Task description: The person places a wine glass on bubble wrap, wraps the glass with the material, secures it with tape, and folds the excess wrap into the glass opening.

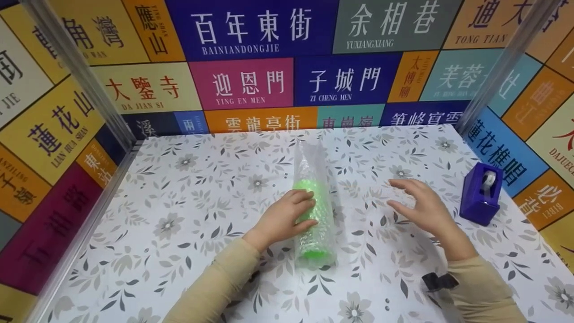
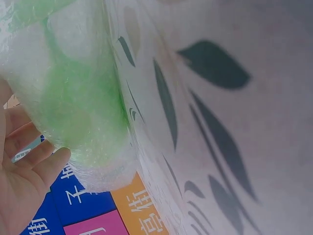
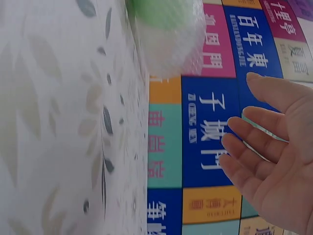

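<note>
A green object rolled in clear bubble wrap (image 1: 316,237) lies lengthwise on the table. Its exact kind is blurred by the wrap, and a loose end of plastic extends toward the back. My left hand (image 1: 284,213) rests on its left side, with relaxed fingers touching the wrap. In the left wrist view, the fingertips of that hand (image 2: 27,171) are against the wrapped bundle (image 2: 83,107). To the right, my right hand (image 1: 419,206) hovers apart from the bundle, fingers spread and palm turned inward. Nothing is in this hand (image 3: 274,147) in the right wrist view.
A purple tape dispenser (image 1: 477,197) with a roll of tape stands at the table's right edge. The table (image 1: 202,269) has a white floral cover. Colorful panels with Chinese lettering (image 1: 251,31) enclose the back and both sides. Near the right sleeve is a black strap (image 1: 440,281).
</note>
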Demonstrator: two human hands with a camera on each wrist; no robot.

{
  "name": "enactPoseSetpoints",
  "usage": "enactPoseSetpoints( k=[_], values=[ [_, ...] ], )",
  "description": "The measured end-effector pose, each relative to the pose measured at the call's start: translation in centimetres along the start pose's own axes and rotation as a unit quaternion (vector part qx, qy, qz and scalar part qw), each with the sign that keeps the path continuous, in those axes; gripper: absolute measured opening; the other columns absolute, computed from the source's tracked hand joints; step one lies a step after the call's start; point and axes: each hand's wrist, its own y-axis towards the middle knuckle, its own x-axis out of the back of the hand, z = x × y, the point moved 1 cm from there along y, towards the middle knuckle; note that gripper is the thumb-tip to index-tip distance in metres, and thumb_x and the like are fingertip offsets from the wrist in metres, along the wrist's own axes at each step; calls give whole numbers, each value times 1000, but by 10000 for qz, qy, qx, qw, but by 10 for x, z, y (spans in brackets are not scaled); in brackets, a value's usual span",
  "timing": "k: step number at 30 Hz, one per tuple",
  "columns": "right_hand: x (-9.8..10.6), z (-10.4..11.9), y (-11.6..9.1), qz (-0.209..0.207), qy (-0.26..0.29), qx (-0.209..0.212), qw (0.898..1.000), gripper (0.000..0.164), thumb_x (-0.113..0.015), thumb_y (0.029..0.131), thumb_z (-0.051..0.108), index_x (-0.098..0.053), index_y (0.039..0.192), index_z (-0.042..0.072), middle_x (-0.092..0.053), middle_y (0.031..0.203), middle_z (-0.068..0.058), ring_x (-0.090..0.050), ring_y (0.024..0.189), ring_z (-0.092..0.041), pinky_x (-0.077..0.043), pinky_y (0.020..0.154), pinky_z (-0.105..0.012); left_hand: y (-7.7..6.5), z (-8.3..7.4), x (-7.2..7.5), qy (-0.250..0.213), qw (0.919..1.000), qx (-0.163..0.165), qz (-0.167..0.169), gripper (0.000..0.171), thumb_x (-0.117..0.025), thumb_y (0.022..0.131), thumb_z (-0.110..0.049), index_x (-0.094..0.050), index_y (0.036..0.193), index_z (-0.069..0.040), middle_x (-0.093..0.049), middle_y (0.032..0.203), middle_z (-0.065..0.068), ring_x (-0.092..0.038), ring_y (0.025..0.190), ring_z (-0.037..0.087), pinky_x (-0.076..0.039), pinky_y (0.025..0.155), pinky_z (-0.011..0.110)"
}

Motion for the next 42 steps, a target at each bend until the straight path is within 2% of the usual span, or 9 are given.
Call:
enactPoseSetpoints(
  k=[6,10,13,21,25,30,33,38,42],
  values=[
    [28,-12,-16,90,-55,-674,9977,47,-76,88,13,-59,130,0,-63,123,-20,-59,108,-40,-46,91,-55,1,-1,2,-14,9997,170,161,51,-64,95,-43,-63,128,-4,-53,140,12,-46,131,26,-34,114,33],
    [45,-21,-26,46,-112,-979,9951,47,-74,90,17,-58,132,1,-63,124,-21,-57,110,-38,-45,97,-25,1,-2,2,36,9997,158,172,51,-64,95,-43,-63,127,-4,-54,139,12,-48,129,26,-36,113,33],
    [55,-27,-33,7,-156,-1254,9920,47,-72,92,20,-58,132,1,-63,124,-20,-56,111,-35,-31,88,0,1,-2,2,37,9997,149,172,51,-64,95,-44,-63,127,-4,-55,139,12,-48,128,26,-37,112,33],
    [82,-43,-50,159,-272,-2036,9785,52,-65,97,34,-53,136,3,-60,126,-23,-56,112,-43,-32,79,1,0,-2,1,-11,9999,84,89,50,-66,94,-41,-64,126,-3,-55,138,13,-49,127,26,-38,111,32],
    [92,-54,-57,90,-311,-2255,9737,54,-65,96,36,-53,137,3,-62,121,-22,-59,103,-15,-34,76,0,0,-1,0,-9,10000,3,11,48,-68,93,-40,-65,124,-3,-56,137,13,-49,127,26,-38,111,32],
    [103,-67,-63,-79,-200,-2599,9654,56,-64,97,33,-50,138,-2,-60,120,-25,-45,86,14,-37,72,0,0,-1,0,0,10000,-12,7,48,-68,93,-41,-65,124,-4,-56,137,13,-49,127,26,-38,111,32],
    [108,-73,-66,-144,-283,-2949,9550,59,-62,98,34,-48,140,-4,-59,121,-27,-49,87,5,-39,67,-4,1,-1,1,-3,10000,-3,28,48,-67,93,-41,-65,124,-4,-56,137,13,-49,127,26,-38,111,32],
    [118,-82,-69,-120,-515,-3546,9335,64,-57,99,40,-43,142,-7,-56,124,-32,-55,102,-35,-46,67,-19,1,-1,1,8,10000,-6,14,48,-67,93,-41,-65,124,-4,-56,137,12,-49,127,26,-38,111,32],
    [125,-89,-69,-154,-517,-3840,9218,67,-55,100,42,-42,141,-9,-54,124,-33,-52,103,-39,-41,66,-19,1,-1,1,3,10000,-7,-9,48,-67,93,-41,-65,124,-4,-57,136,12,-49,126,26,-38,111,32]
  ],
)
